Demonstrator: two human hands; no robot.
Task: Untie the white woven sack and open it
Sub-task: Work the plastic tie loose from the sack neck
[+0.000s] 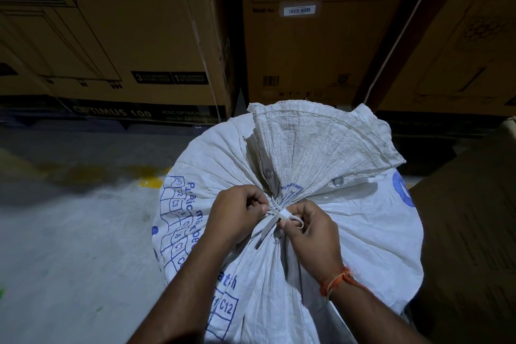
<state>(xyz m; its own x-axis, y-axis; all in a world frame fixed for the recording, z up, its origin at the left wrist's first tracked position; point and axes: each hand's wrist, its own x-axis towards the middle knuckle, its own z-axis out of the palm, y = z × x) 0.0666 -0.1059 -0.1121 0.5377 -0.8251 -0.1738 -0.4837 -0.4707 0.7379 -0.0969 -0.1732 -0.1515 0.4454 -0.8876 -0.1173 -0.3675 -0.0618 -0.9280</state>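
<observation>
Both hands, left (pixel 237 212) and right (pixel 310 227), pinching white tie (pixel 284 213) at gathered neck of white woven sack (pixel 363 218), frame centre.

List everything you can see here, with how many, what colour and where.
woven sack: one, white with blue print, centre, neck gathered and tied
tie strip: one, white, around the sack's neck, between the hands
metal eyelets: two, silver, on the sack's flap above the tie
cardboard cartons: at least three, brown, stacked behind the sack
barcode label: one, white, on the middle carton
floor: grey concrete with a yellow mark, left
wrist thread: orange, right wrist
left hand: pinching the tie
right hand: pinching the tie
</observation>
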